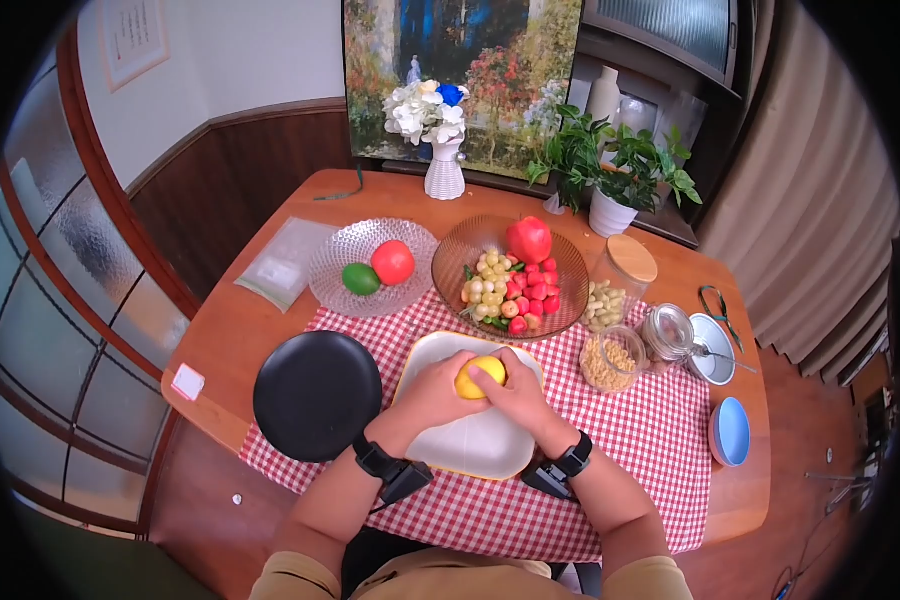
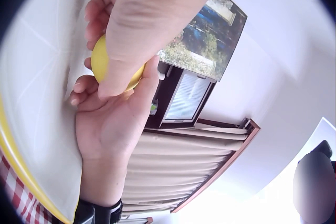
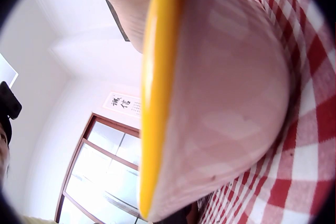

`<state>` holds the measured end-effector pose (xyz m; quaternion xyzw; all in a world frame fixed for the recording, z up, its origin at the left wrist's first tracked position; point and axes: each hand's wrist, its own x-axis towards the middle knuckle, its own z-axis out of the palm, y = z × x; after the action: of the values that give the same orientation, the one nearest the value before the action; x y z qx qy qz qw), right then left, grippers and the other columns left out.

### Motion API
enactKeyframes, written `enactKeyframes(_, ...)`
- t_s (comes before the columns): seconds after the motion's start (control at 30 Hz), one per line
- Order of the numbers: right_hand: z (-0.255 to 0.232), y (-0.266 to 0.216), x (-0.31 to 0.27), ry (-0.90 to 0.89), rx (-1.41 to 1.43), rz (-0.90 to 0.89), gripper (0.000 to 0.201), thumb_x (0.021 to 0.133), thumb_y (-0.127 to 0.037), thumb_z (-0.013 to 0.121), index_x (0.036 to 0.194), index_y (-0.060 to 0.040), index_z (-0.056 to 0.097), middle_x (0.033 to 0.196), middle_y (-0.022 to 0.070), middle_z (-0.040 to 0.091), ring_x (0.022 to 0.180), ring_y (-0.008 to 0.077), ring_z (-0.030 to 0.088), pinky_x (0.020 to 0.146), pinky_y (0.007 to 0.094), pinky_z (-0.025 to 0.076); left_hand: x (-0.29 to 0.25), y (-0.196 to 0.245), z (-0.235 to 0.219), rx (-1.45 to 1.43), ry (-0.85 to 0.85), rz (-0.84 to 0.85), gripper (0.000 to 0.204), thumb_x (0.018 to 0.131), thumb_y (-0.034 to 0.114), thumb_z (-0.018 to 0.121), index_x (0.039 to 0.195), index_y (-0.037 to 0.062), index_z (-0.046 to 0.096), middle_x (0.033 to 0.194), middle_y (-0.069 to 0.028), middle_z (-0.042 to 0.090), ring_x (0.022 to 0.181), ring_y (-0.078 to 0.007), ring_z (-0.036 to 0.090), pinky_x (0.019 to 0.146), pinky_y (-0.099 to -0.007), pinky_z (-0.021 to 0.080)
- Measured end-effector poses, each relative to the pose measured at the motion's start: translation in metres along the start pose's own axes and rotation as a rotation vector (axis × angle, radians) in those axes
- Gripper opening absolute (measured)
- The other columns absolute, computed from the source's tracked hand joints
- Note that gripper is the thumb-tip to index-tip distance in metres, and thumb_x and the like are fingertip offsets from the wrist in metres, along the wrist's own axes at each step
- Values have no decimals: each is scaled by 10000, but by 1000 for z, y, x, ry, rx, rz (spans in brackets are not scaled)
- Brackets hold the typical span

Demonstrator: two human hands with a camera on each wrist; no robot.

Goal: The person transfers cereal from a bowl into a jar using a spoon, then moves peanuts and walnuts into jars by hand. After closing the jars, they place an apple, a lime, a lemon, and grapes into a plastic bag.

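Both hands hold a yellow lemon between them, over a white square dish with a yellow rim. My left hand grips it from the left, and my right hand from the right, thumbs on top. Close up in the left wrist view, the lemon shows between the left thumb and the curled fingers of the right hand. The right wrist view is mostly filled by the outer wall of the dish and its yellow rim, which hide the lemon.
A black plate lies left of the dish on a checked cloth. Behind are a glass bowl with red and green fruits and a brown bowl of fruit. Jars of nuts and a blue bowl stand right.
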<state>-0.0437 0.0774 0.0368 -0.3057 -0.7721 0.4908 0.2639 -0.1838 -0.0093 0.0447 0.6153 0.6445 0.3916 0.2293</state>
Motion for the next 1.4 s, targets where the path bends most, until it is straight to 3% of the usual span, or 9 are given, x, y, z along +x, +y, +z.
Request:
enactKeyframes(0.2, 0, -3, 0, -1, -94, -17, 518, 767, -434, 728, 991, -22, 509, 819, 124, 620, 763, 200, 613, 684, 311, 489, 0, -11, 8, -73, 31, 98, 609, 648, 163, 772, 1155, 21, 466, 1130, -196, 552, 1057, -333, 553, 872, -388, 459)
enactKeyframes(0.53, -2, -2, -3, -63, -135, 13, 596, 736, -496, 714, 990, -13, 476, 856, 164, 611, 782, 279, 631, 688, 351, 490, 0, -14, 9, -76, -7, 108, 591, 636, 100, 756, 1142, 27, 460, 1067, -164, 544, 1009, -319, 556, 847, -378, 461)
enactKeyframes(0.6, -2, -2, -3, -54, -118, -16, 664, 725, -508, 698, 1004, 46, 461, 833, 225, 614, 778, 346, 637, 691, 386, 494, 0, -15, 9, -77, 0, 130, 579, 635, 97, 754, 1135, 31, 469, 1063, -164, 546, 1004, -320, 556, 845, -379, 462)
enactKeyframes(0.8, -1, -4, -5, -86, -133, -39, 470, 847, -448, 619, 997, -20, 495, 834, 154, 606, 768, 254, 625, 669, 341, 481, -1, -8, 6, -91, 8, 118, 587, 648, 92, 742, 1171, 44, 478, 1095, -171, 545, 1032, -327, 550, 864, -386, 460)
enactKeyframes(0.87, -3, -4, -3, -70, -15, -3, 493, 881, -481, 547, 1010, -8, 495, 861, 215, 617, 803, 348, 631, 700, 389, 476, 0, -5, 6, -84, 2, 99, 604, 654, 95, 741, 1192, 47, 471, 1115, -175, 541, 1050, -329, 545, 872, -387, 459)
enactKeyframes(0.9, -2, 0, -3, -54, -8, -49, 438, 940, -450, 459, 998, -18, 498, 849, 222, 618, 798, 354, 627, 689, 396, 469, 0, -3, 7, -91, 34, 127, 619, 658, 106, 745, 1207, 48, 464, 1133, -178, 533, 1067, -333, 536, 881, -387, 456)
enactKeyframes(1.1, -1, 6, -1, -56, -9, -38, 423, 976, -410, 369, 943, -10, 503, 747, 250, 606, 745, 400, 610, 668, 418, 464, 0, -9, 9, -43, 75, 134, 646, 660, 147, 773, 1214, 47, 455, 1161, -184, 518, 1078, -341, 523, 892, -395, 448)
enactKeyframes(1.27, 1, 7, -1, -48, -29, -47, 452, 974, -418, 366, 917, -4, 538, 741, 245, 613, 736, 401, 611, 673, 428, 465, -1, -8, 8, -6, 22, 56, 634, 655, 162, 787, 1188, 35, 467, 1129, -181, 534, 1051, -337, 532, 884, -402, 447)
enactKeyframes(1.4, 2, 9, -1, -36, -42, -43, 511, 938, -477, 417, 979, 13, 555, 793, 248, 634, 766, 386, 627, 706, 418, 476, 1, -14, 12, 21, 43, 126, 585, 682, 137, 776, 1172, 18, 479, 1057, -140, 574, 983, -251, 579, 834, -355, 464)
